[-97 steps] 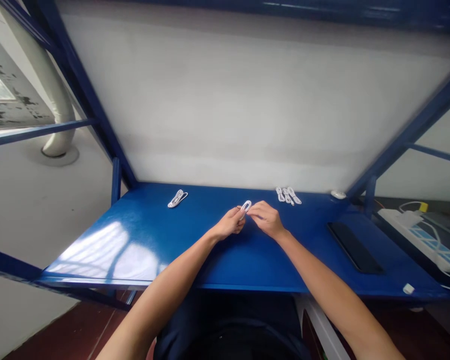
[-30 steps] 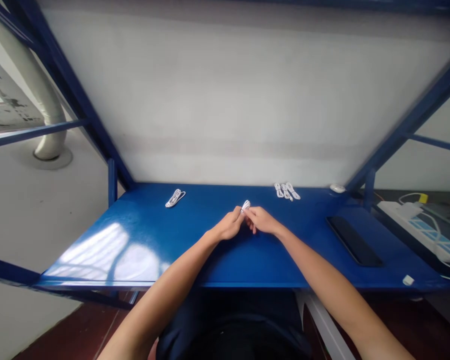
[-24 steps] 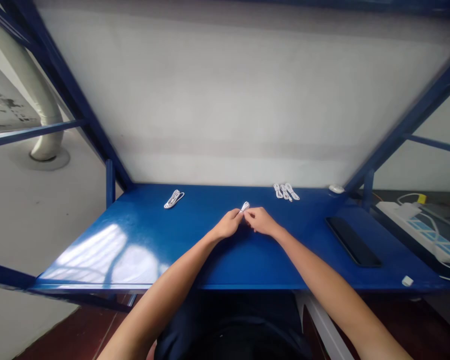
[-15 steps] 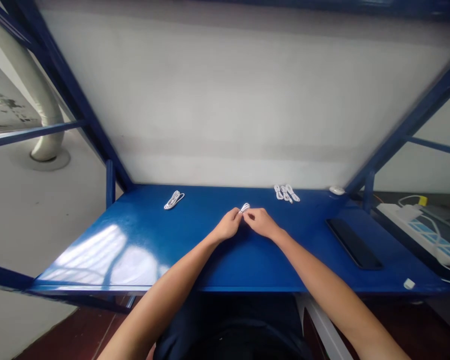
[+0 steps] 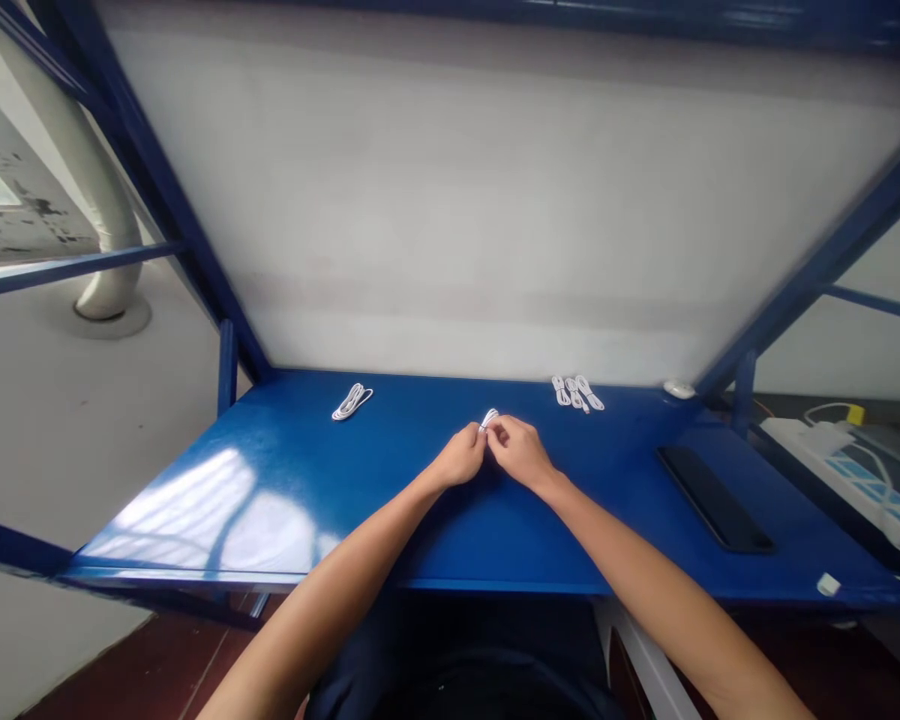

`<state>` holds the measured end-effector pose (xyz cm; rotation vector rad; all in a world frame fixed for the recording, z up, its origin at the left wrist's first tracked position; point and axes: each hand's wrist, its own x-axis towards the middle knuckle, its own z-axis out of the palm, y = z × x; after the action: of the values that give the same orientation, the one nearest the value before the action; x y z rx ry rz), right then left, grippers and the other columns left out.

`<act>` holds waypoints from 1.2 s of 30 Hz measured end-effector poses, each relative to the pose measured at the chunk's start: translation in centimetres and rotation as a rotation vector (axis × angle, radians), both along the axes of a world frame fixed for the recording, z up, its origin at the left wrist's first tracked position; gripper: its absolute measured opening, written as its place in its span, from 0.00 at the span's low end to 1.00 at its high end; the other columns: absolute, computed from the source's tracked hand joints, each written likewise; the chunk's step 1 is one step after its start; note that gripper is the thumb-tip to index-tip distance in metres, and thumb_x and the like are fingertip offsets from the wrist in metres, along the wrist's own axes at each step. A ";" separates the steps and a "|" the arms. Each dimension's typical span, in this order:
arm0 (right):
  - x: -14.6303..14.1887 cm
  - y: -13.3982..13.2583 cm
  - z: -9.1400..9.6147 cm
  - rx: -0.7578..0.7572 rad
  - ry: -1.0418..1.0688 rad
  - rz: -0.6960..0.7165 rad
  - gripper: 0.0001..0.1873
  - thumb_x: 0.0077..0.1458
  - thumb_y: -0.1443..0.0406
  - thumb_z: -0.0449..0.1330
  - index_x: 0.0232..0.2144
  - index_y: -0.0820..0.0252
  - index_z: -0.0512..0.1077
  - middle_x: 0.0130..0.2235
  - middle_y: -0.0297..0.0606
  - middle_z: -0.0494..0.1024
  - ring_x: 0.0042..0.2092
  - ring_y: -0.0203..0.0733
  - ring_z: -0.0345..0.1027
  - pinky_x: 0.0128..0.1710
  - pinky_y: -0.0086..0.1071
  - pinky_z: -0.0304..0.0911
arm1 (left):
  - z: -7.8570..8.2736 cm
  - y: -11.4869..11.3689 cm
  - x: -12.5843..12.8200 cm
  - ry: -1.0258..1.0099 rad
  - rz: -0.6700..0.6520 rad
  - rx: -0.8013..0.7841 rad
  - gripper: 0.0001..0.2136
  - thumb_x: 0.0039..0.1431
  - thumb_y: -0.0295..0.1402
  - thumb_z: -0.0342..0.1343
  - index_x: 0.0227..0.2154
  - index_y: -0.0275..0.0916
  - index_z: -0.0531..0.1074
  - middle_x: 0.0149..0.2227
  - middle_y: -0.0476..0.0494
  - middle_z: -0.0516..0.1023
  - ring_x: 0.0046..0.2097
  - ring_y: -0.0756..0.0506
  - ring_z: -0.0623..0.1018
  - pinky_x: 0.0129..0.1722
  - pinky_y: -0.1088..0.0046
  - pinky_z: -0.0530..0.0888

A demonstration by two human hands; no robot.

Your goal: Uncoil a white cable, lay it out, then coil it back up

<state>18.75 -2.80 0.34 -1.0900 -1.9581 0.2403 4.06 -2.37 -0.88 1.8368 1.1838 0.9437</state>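
Over the middle of the blue table (image 5: 270,480), my left hand (image 5: 461,458) and my right hand (image 5: 519,452) meet, fingers pinched together on a small coiled white cable (image 5: 489,418). Only the coil's top end shows above the fingertips; the rest is hidden in my hands. Another coiled white cable (image 5: 352,401) lies at the back left of the table. Several bundled white cables (image 5: 577,392) lie at the back right.
A black flat slab (image 5: 714,497) lies on the table's right side. A small white round object (image 5: 678,388) sits at the back right corner and a small white piece (image 5: 827,584) near the front right edge. A white power strip (image 5: 847,468) lies beyond the right edge.
The open loop of cable seen 3.2 s ago is now squeezed into a tight small bundle between my fingertips. Both hands have stayed in the same spot.
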 end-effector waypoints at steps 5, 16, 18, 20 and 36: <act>0.5 0.2 0.5 -0.088 0.078 0.112 0.06 0.53 0.67 0.54 0.28 0.58 0.71 0.30 0.38 0.73 0.30 0.38 0.68 0.28 0.29 0.67 | 1.0 -0.3 0.1 -0.285 -0.071 -0.417 0.12 0.61 0.42 0.46 0.26 0.40 0.58 0.18 0.56 0.58 0.17 0.55 0.57 0.16 0.79 0.55; 0.8 0.2 1.2 -0.079 0.092 0.228 0.06 0.53 0.67 0.54 0.28 0.58 0.72 0.32 0.38 0.73 0.32 0.38 0.69 0.30 0.31 0.68 | 2.5 -0.8 0.0 -0.640 -0.110 -0.716 0.10 0.58 0.40 0.49 0.28 0.39 0.60 0.20 0.57 0.56 0.16 0.57 0.53 0.13 0.83 0.45; 0.8 0.1 1.1 -0.075 0.104 0.237 0.06 0.53 0.67 0.55 0.28 0.57 0.72 0.32 0.38 0.73 0.33 0.39 0.69 0.32 0.32 0.69 | 2.5 -0.8 -0.1 -0.643 -0.126 -0.687 0.11 0.57 0.42 0.52 0.30 0.39 0.61 0.20 0.57 0.56 0.16 0.58 0.52 0.13 0.83 0.45; 0.7 0.2 1.0 -0.135 0.177 0.233 0.05 0.52 0.65 0.56 0.29 0.58 0.72 0.33 0.38 0.74 0.33 0.39 0.70 0.31 0.33 0.70 | 2.5 -0.8 -0.3 -0.646 -0.135 -0.655 0.12 0.57 0.43 0.54 0.30 0.40 0.60 0.21 0.58 0.55 0.16 0.58 0.52 0.13 0.83 0.45; -0.4 0.5 -0.1 -0.435 0.560 0.103 0.12 0.44 0.58 0.65 0.23 0.59 0.68 0.26 0.34 0.74 0.26 0.37 0.68 0.28 0.34 0.71 | 0.4 0.2 -0.2 -0.270 0.078 -0.198 0.16 0.58 0.48 0.49 0.30 0.38 0.63 0.21 0.56 0.62 0.22 0.55 0.60 0.20 0.80 0.58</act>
<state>18.34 -2.26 0.27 -1.0418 -1.4831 0.9561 3.90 -2.21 -0.45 1.4657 1.1416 1.0423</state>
